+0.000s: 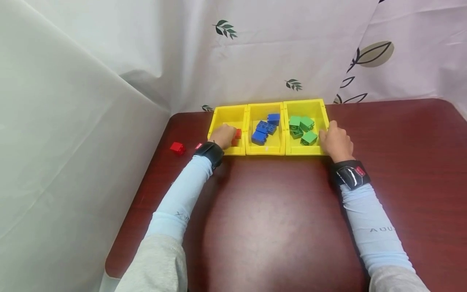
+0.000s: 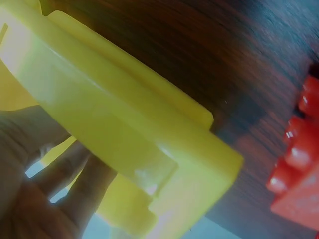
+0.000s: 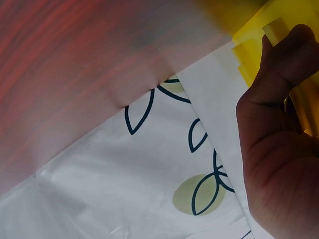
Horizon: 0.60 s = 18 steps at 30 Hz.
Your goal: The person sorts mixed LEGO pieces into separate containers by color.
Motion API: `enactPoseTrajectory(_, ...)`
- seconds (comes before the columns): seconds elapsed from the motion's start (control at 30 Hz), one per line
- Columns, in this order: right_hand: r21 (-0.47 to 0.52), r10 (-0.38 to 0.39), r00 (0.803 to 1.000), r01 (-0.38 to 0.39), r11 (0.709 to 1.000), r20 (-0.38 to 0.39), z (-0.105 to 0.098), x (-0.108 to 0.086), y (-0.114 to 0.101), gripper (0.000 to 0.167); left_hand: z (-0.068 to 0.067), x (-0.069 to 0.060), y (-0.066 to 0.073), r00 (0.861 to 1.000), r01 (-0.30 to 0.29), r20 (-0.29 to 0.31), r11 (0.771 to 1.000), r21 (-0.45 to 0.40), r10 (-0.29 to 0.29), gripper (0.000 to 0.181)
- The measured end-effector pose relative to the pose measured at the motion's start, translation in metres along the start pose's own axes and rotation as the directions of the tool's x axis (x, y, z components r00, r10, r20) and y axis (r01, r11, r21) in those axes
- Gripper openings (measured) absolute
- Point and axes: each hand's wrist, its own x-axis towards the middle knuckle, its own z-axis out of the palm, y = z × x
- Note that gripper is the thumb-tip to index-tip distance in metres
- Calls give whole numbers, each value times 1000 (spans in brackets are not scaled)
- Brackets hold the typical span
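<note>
Head camera: three yellow bins stand side by side in a row near the far edge of a dark reddish wood surface (image 1: 270, 211). The left bin (image 1: 235, 151) carries red blocks (image 1: 238, 133), partly covered by the left hand (image 1: 223, 136); the middle bin (image 1: 268, 149) contains blue blocks (image 1: 259, 138), and the right bin (image 1: 306, 150) contains green blocks (image 1: 309, 138). A lone red block (image 1: 177, 148) lies on the surface to the left of the row, apart from the bins.

The left hand comes over the front left corner of the left bin, its fingers pointing down inside. In the left wrist view those fingers pass behind a yellow wall, which hides their tips, so I cannot tell whether they grasp anything. The lone red block shows its studs at that picture's right edge.

The right hand (image 1: 336, 141) grasps the right bin by its outer side near the front corner, fingers bent about the edge; the right wrist view shows it against the yellow plastic.

Each wrist wears a black band, the left band (image 1: 209, 153) and the right band (image 1: 351, 174), above pale blue sleeves (image 1: 184, 194). Behind the bins hangs white cloth (image 1: 262, 52) printed with leaves.
</note>
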Motion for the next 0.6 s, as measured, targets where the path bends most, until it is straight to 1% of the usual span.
enactPoseTrajectory(0.1, -4, 4, 1000, -4, 1000, 16, 0, 0, 0, 51, -3, -4, 3, 1000, 8, 4, 1000, -1, -8, 33)
enactPoseTrajectory(0.27, -3, 11, 999, -11, 1000, 38, -1, 1, 1, 55, -7, -9, 5, 1000, 23, 7, 999, -43, -23, 30)
enactPoseTrajectory(0.4, -9, 12, 999, -12, 1000, 45, -2, 2, 2, 56, -7, -7, 4, 1000, 20, 14, 999, -50, -19, 27)
enactPoseTrajectory(0.6, -13, 8, 999, -8, 1000, 44, -3, 1, 0, 56, -6, -7, 2, 999, 31, 19, 998, -59, -30, 29)
